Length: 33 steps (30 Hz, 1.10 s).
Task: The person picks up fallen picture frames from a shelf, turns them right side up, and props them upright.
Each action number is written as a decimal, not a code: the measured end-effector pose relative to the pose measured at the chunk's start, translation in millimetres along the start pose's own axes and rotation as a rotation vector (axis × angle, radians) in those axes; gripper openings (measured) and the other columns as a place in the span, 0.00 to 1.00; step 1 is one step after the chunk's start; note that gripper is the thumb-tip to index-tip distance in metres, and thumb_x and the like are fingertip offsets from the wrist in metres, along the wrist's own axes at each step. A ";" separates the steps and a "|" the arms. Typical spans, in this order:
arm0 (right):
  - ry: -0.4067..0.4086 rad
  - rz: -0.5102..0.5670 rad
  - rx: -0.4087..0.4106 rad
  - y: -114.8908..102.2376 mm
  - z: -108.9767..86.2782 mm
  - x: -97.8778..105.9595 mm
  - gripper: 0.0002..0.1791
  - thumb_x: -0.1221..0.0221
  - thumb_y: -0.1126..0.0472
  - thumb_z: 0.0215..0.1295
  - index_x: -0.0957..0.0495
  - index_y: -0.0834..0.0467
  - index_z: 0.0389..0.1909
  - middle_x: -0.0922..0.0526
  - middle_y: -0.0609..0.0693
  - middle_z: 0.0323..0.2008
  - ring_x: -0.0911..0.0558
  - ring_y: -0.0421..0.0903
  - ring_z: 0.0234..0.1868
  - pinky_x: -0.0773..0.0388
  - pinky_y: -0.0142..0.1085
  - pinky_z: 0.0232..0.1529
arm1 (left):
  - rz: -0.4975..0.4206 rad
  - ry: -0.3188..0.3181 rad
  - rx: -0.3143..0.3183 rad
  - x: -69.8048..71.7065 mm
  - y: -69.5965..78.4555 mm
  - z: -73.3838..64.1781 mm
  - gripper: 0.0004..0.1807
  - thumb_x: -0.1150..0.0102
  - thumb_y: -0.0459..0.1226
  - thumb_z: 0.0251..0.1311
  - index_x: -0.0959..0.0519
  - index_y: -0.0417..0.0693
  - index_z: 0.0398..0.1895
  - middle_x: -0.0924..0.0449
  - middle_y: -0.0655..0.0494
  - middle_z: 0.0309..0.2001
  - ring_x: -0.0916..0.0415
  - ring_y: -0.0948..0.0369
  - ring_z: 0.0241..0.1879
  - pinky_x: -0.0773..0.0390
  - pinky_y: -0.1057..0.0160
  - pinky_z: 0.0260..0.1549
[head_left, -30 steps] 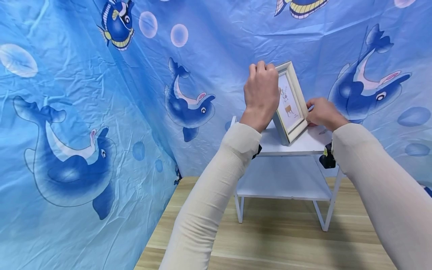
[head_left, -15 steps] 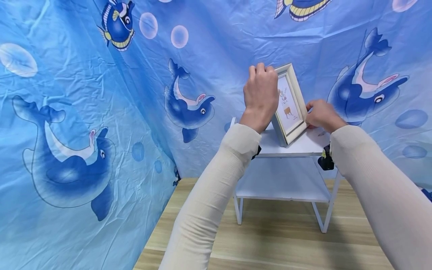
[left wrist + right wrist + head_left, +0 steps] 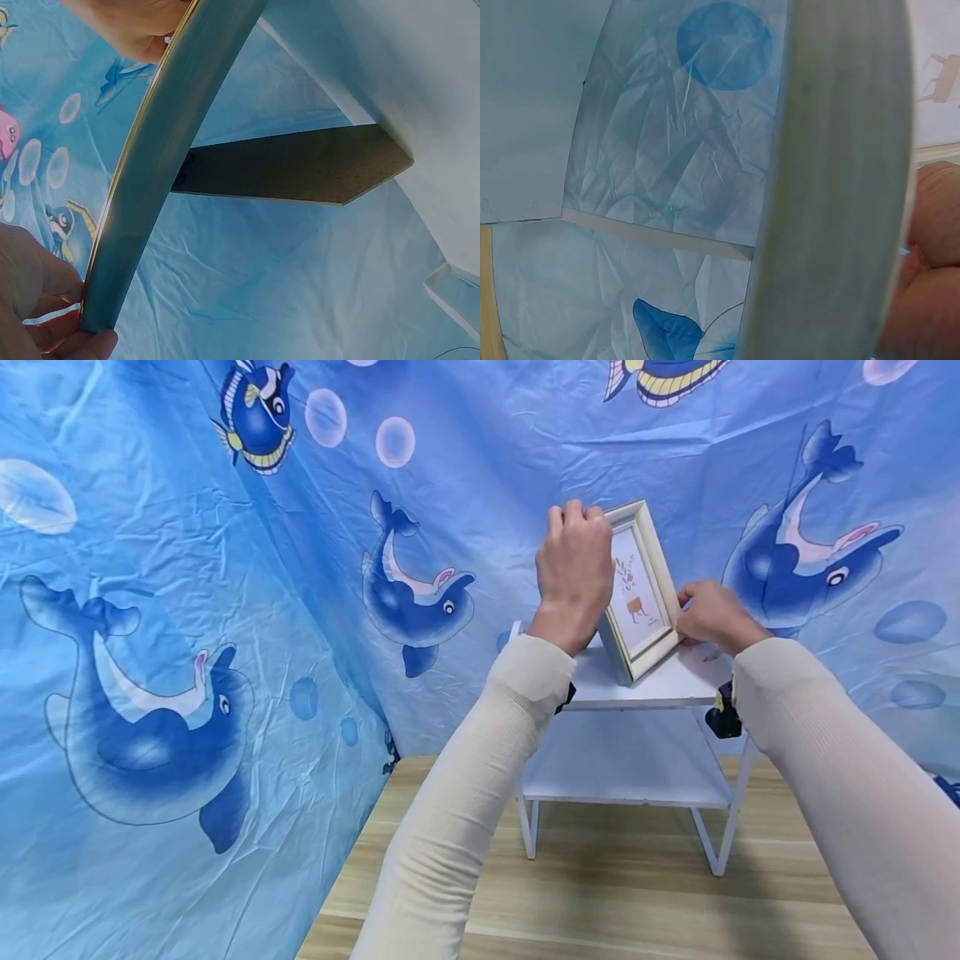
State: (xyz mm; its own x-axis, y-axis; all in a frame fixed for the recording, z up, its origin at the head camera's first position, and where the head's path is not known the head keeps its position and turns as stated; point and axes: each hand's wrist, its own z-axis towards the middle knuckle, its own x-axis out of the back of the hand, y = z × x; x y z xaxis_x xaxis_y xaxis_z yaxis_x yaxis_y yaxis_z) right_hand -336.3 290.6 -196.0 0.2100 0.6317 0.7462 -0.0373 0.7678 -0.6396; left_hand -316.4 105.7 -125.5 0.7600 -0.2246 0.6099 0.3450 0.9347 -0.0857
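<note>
A cream-coloured picture frame point(image 3: 651, 552) with a small printed picture point(image 3: 636, 593) stands tilted on a white side table point(image 3: 592, 672). My left hand point(image 3: 573, 568) grips its upper left part, fingers bent over the top edge. Lower down, my right hand point(image 3: 716, 614) pinches the right edge near the bottom corner. Behind the frame, the left wrist view shows a dark support leg point(image 3: 292, 165) swung out, its tip at the tabletop. The frame's side point(image 3: 840, 180) fills much of the right wrist view, with fingers point(image 3: 941, 217) beside it.
Below the tabletop the side table has a lower shelf point(image 3: 630, 760) and white metal legs point(image 3: 723, 852). A blue curtain point(image 3: 487, 468) printed with dolphins and fish hangs close behind and to the left. The floor point(image 3: 600, 910) is wood-patterned.
The frame has shifted and turned slightly, its lower left corner now a little further left on the tabletop. Both hands keep their hold. The head view has moved slightly.
</note>
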 end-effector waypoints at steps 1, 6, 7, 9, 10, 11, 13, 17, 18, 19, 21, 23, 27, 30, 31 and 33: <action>0.001 -0.001 -0.003 0.2 -0.4 0.0 0.22 0.51 0.75 0.55 0.30 0.72 0.53 0.27 0.73 0.51 0.20 0.54 0.33 0.23 0.36 0.29 | -0.001 0.001 0.000 -0.3 0.1 0.0 0.16 0.50 0.35 0.68 0.19 0.46 0.54 0.22 0.53 0.52 0.29 0.59 0.49 0.18 0.68 0.34; -0.007 -0.006 0.005 -0.6 -2.5 1.8 0.22 0.50 0.75 0.55 0.31 0.73 0.54 0.26 0.74 0.50 0.20 0.52 0.31 0.23 0.37 0.28 | -0.015 0.007 0.009 -0.8 -1.8 -0.2 0.16 0.49 0.34 0.67 0.19 0.47 0.54 0.22 0.53 0.52 0.30 0.59 0.48 0.18 0.67 0.34; -0.006 -0.010 0.007 -0.8 -2.7 2.1 0.22 0.50 0.75 0.55 0.31 0.73 0.54 0.26 0.74 0.49 0.20 0.52 0.30 0.23 0.37 0.28 | -0.021 0.009 0.011 -0.8 -2.3 -0.1 0.16 0.48 0.34 0.67 0.19 0.47 0.54 0.22 0.53 0.52 0.30 0.59 0.48 0.18 0.67 0.34; -0.009 -0.014 0.006 -1.5 -3.4 2.3 0.22 0.50 0.75 0.55 0.31 0.73 0.54 0.26 0.74 0.49 0.20 0.51 0.30 0.23 0.37 0.28 | -0.031 0.010 0.010 -1.0 -3.0 -0.2 0.16 0.48 0.34 0.66 0.19 0.46 0.54 0.22 0.53 0.51 0.30 0.59 0.48 0.18 0.67 0.35; -0.009 -0.017 0.007 -1.6 -3.6 2.4 0.22 0.50 0.75 0.56 0.30 0.73 0.54 0.26 0.74 0.49 0.20 0.51 0.29 0.23 0.36 0.28 | -0.037 0.011 0.009 -1.2 -3.1 0.0 0.16 0.48 0.34 0.66 0.19 0.46 0.54 0.22 0.53 0.51 0.30 0.59 0.48 0.18 0.66 0.35; -0.008 -0.017 0.006 -1.5 -3.7 2.3 0.22 0.50 0.75 0.56 0.30 0.73 0.54 0.26 0.74 0.49 0.20 0.50 0.29 0.23 0.36 0.27 | -0.041 0.012 0.008 -1.4 -3.2 0.1 0.16 0.48 0.34 0.66 0.19 0.46 0.54 0.22 0.53 0.51 0.30 0.59 0.47 0.18 0.66 0.35; -0.005 -0.013 0.007 -1.2 -4.1 2.4 0.21 0.50 0.75 0.56 0.30 0.73 0.53 0.26 0.74 0.49 0.20 0.50 0.29 0.22 0.36 0.27 | -0.049 0.015 0.005 -2.0 -3.6 0.1 0.15 0.48 0.34 0.66 0.19 0.46 0.54 0.22 0.53 0.51 0.30 0.59 0.47 0.18 0.67 0.35; 0.002 -0.002 0.010 -0.4 -5.8 2.7 0.20 0.49 0.76 0.56 0.30 0.73 0.52 0.25 0.74 0.46 0.19 0.49 0.27 0.21 0.36 0.27 | -0.068 0.020 0.002 -2.5 -4.4 0.2 0.16 0.48 0.33 0.67 0.19 0.46 0.54 0.22 0.53 0.52 0.30 0.58 0.48 0.18 0.67 0.35; 0.003 -0.001 0.010 -0.4 -6.4 3.0 0.20 0.49 0.76 0.56 0.30 0.72 0.52 0.25 0.73 0.46 0.19 0.49 0.27 0.21 0.36 0.27 | -0.074 0.023 0.001 -2.8 -4.8 0.3 0.16 0.48 0.33 0.66 0.19 0.46 0.54 0.22 0.53 0.52 0.30 0.58 0.48 0.19 0.67 0.35; 0.004 -0.002 0.009 -0.7 -6.8 2.9 0.20 0.48 0.76 0.56 0.30 0.72 0.51 0.25 0.73 0.45 0.19 0.48 0.26 0.21 0.36 0.26 | -0.081 0.024 0.000 -3.3 -5.4 0.3 0.16 0.48 0.33 0.66 0.19 0.46 0.54 0.22 0.52 0.52 0.30 0.58 0.48 0.19 0.67 0.35; 0.000 -0.002 0.004 -1.3 -7.3 3.1 0.20 0.48 0.76 0.56 0.30 0.72 0.51 0.25 0.73 0.46 0.19 0.48 0.26 0.21 0.36 0.27 | -0.090 0.025 -0.002 -3.7 -6.2 0.6 0.16 0.49 0.33 0.66 0.19 0.45 0.54 0.22 0.52 0.51 0.30 0.58 0.47 0.19 0.67 0.35; -0.008 0.002 -0.004 -2.2 -7.8 3.6 0.20 0.49 0.75 0.56 0.30 0.72 0.52 0.26 0.74 0.47 0.19 0.49 0.27 0.21 0.37 0.27 | -0.097 0.028 -0.006 -4.2 -7.1 1.0 0.15 0.49 0.33 0.66 0.20 0.45 0.54 0.22 0.52 0.51 0.30 0.58 0.47 0.19 0.67 0.35; -0.027 0.013 -0.024 -3.5 -8.1 5.0 0.20 0.48 0.75 0.57 0.31 0.71 0.53 0.28 0.74 0.50 0.19 0.49 0.29 0.21 0.37 0.28 | -0.108 0.025 -0.010 -5.0 -9.0 1.7 0.15 0.50 0.32 0.66 0.20 0.44 0.54 0.22 0.52 0.51 0.30 0.58 0.47 0.19 0.67 0.35; -0.038 0.006 -0.035 -4.6 -7.6 6.1 0.20 0.47 0.74 0.57 0.31 0.71 0.52 0.29 0.74 0.51 0.20 0.51 0.30 0.21 0.37 0.28 | -0.118 0.022 -0.009 -5.6 -10.5 2.3 0.16 0.50 0.32 0.66 0.20 0.44 0.54 0.22 0.51 0.52 0.30 0.58 0.47 0.19 0.66 0.35; -0.040 0.002 -0.039 -5.1 -7.5 6.3 0.20 0.47 0.74 0.57 0.31 0.71 0.52 0.29 0.73 0.51 0.20 0.52 0.31 0.21 0.37 0.28 | -0.120 0.021 -0.009 -5.8 -11.0 2.6 0.16 0.51 0.32 0.66 0.20 0.44 0.54 0.22 0.51 0.51 0.30 0.57 0.47 0.19 0.66 0.35; -0.048 -0.007 -0.040 -5.9 -7.0 7.0 0.20 0.46 0.74 0.58 0.32 0.71 0.52 0.30 0.73 0.52 0.20 0.54 0.34 0.20 0.36 0.29 | -0.122 0.022 -0.009 -6.2 -12.1 3.1 0.16 0.51 0.32 0.66 0.20 0.44 0.54 0.22 0.51 0.51 0.30 0.57 0.47 0.19 0.66 0.35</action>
State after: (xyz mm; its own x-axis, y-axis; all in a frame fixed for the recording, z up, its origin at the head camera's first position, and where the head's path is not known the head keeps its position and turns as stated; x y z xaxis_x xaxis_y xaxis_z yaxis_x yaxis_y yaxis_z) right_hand -327.8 289.7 -188.4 0.1630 0.6314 0.7581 0.0034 0.7681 -0.6404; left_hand -327.0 96.6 -125.8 0.7238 -0.3428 0.5989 0.4405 0.8976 -0.0185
